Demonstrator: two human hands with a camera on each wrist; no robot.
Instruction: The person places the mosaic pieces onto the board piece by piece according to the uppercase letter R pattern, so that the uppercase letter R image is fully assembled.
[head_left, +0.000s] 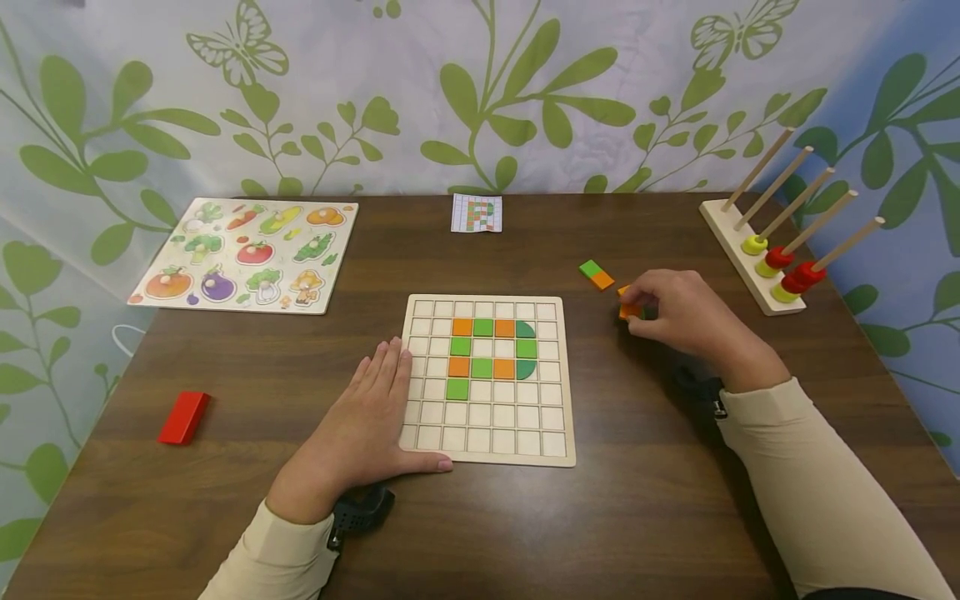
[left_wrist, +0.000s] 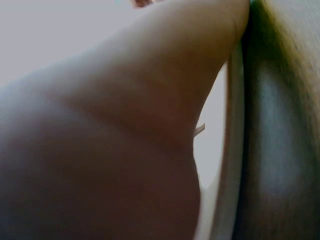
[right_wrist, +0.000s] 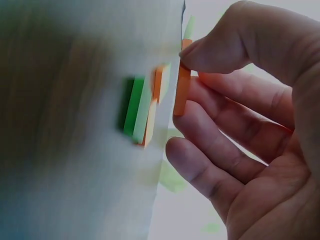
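My left hand (head_left: 363, 425) lies with straight fingers along the left edge of the wooden grid board (head_left: 517, 421), its thumb by the front edge. On the board, orange, green and dark green tiles (head_left: 482, 368) form a P-like shape. To the right of the board, my right hand (head_left: 686, 321) pinches an orange square tile (right_wrist: 183, 80) between thumb and fingers. A green tile (head_left: 591, 268) and an orange tile (head_left: 602, 280) lie side by side near it. In the left wrist view, the hand's underside fills most of the picture.
A pattern card (head_left: 477, 214) lies behind the board. At back left is a vegetable puzzle (head_left: 243, 256), with a red block (head_left: 184, 417) nearer on the left. A pegged stand (head_left: 780, 302) with red and yellow rings stands at right. A patterned curtain (head_left: 405, 125) borders the table.
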